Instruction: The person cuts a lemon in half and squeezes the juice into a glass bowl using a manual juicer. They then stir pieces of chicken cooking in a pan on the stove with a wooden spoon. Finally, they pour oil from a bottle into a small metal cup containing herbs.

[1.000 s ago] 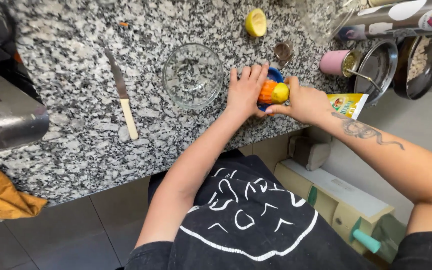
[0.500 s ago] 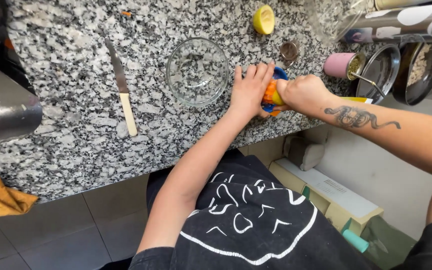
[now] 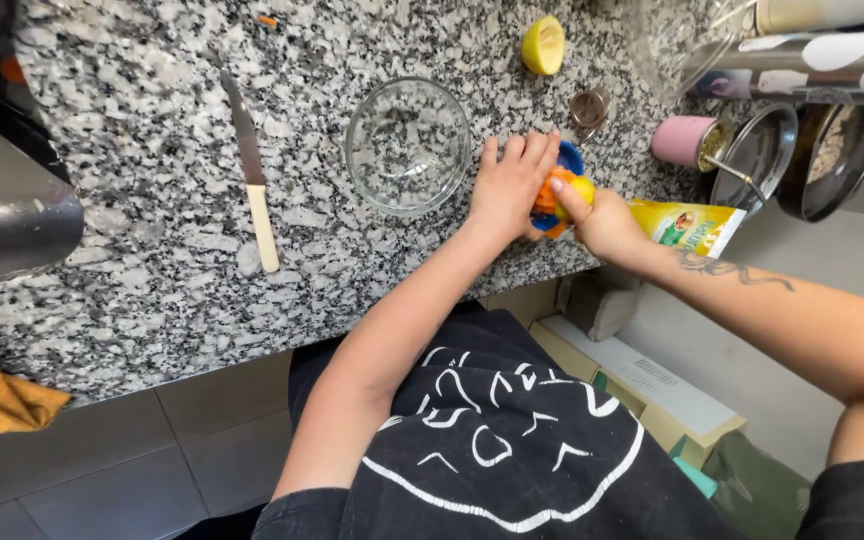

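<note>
On the speckled granite counter, near its front edge, the left hand lies flat and wide against an orange-and-blue citrus juicer, steadying it; the right hand is closed around a lemon half, pressing it onto the juicer's cone. To do this well, I judge, the base should stay pinned flat while the fruit is twisted straight down, so juice does not spill over the rim. Just beside the left hand stands a clear glass bowl, apparently empty; another lemon half lies cut side up farther back; a knife rests well apart.
</note>
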